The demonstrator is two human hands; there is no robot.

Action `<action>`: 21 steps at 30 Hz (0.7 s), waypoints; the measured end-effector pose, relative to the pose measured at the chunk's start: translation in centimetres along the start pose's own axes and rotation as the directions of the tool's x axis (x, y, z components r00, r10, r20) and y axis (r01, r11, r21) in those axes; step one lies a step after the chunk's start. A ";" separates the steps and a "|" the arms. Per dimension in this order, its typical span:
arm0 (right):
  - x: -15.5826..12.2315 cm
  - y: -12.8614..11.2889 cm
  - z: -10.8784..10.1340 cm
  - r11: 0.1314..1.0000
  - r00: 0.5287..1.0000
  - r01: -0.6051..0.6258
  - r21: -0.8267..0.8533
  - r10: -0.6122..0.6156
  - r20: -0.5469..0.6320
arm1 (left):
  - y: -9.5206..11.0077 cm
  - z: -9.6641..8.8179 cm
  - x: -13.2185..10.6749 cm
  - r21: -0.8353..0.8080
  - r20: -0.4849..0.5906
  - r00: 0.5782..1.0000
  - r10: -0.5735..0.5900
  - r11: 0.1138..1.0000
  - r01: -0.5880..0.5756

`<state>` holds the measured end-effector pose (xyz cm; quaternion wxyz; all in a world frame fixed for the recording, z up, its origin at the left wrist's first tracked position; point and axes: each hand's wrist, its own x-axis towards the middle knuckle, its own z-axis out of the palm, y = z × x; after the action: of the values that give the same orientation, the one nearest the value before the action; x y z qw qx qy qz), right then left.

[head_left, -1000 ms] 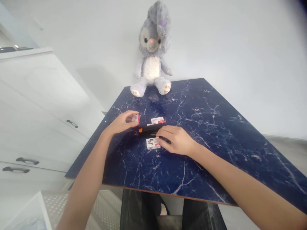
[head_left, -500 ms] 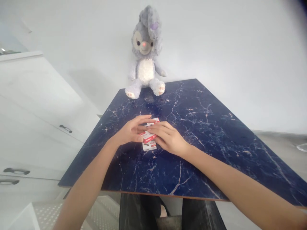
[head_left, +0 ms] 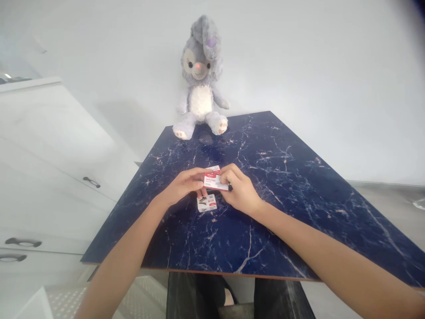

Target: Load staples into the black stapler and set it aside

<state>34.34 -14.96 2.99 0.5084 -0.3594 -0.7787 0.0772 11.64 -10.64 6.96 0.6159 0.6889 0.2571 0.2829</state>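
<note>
Both my hands meet over the middle of the dark blue marbled table [head_left: 285,186]. My left hand [head_left: 184,186] and my right hand [head_left: 239,189] pinch a small red and white box [head_left: 214,180] between their fingertips, a little above the tabletop. A second small white box [head_left: 206,203] lies flat on the table just below it. Behind the held box, the red edge of a third box [head_left: 215,169] peeks out. A bit of black shows under my right fingers [head_left: 230,188]; I cannot make out what it is.
A grey plush rabbit [head_left: 200,77] sits at the table's far edge against the white wall. White drawers with dark handles [head_left: 91,181] stand along the left. My dark-trousered legs [head_left: 212,297] show under the near table edge.
My left hand came right with its small box and my right hand left the black stapler-like object. Both hands now hold one box together, lifted slightly. The black object is mostly hidden.
</note>
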 end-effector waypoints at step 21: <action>0.3 -0.6 -1.0 0.993 0.995 0.095 0.071 -0.097 0.030 | -0.2 0.8 -0.1 -0.105 -0.018 0.994 -0.109 0.989 0.107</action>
<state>34.86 -15.44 3.93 0.5106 -0.3023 -0.8003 0.0859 12.16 -11.22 6.74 0.6623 0.6375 0.2862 0.2703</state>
